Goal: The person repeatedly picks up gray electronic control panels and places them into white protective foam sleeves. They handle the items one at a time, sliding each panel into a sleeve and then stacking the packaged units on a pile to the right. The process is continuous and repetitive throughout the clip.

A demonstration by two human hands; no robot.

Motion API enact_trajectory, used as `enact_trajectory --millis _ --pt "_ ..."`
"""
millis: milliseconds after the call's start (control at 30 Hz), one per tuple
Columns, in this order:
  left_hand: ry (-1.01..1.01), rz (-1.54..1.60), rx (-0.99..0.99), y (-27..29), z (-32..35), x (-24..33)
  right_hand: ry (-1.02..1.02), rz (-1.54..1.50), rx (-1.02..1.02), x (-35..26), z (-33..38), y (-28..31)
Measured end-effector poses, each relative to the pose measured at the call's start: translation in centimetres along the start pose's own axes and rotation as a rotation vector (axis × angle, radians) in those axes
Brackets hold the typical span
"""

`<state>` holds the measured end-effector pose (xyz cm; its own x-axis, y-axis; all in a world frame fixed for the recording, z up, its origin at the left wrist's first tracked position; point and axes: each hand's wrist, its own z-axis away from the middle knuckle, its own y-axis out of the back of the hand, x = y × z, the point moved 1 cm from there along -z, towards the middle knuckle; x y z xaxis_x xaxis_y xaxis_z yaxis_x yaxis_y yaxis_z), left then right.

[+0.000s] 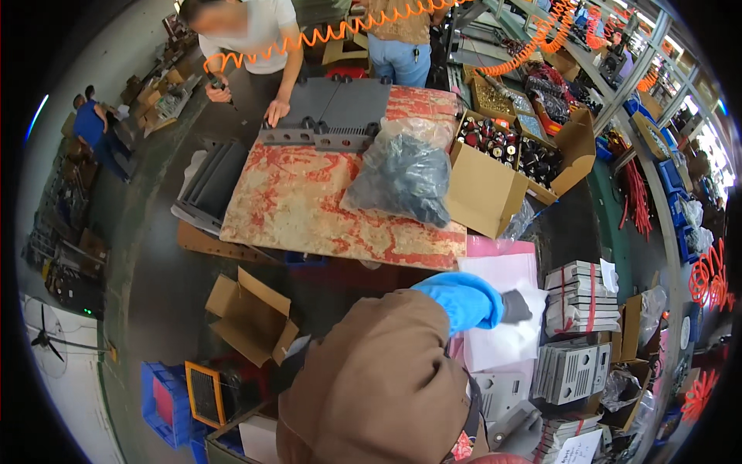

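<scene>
My left hand (516,307), in a grey glove below a blue cuff, reaches to the right with its fingers closed at a thin white sheet (495,348). That sheet lies over a pink sheet (501,249) and is creased around the hand. Lower down, my right hand (522,429), also grey-gloved, is close to my body beside a light grey metal panel (498,390) with slots. Its fingers are too unclear to read. Just right of both hands stand stacks of similar panels (572,371), some bound with red straps (592,298).
A worn red-and-cream table (301,209) carries a dark grey housing (332,108) and a plastic bag of dark parts (406,178). Across it a co-worker (267,46) holds a tool on an orange coiled hose. An opened carton (487,185) of small parts sits at the table's right.
</scene>
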<state>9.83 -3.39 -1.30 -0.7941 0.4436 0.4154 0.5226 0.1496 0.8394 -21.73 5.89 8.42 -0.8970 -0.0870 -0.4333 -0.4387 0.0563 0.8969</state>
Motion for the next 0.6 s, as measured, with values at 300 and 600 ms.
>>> enact_trajectory --millis 300,600 --pt "0.055 -0.239 0.595 6.6 -6.1 4.6 -0.038 -0.008 0.191 -3.5 2.5 1.7" --pt "0.543 1.151 -0.468 6.1 -0.8 15.8 0.700 0.298 0.479 -5.9 3.7 1.9"
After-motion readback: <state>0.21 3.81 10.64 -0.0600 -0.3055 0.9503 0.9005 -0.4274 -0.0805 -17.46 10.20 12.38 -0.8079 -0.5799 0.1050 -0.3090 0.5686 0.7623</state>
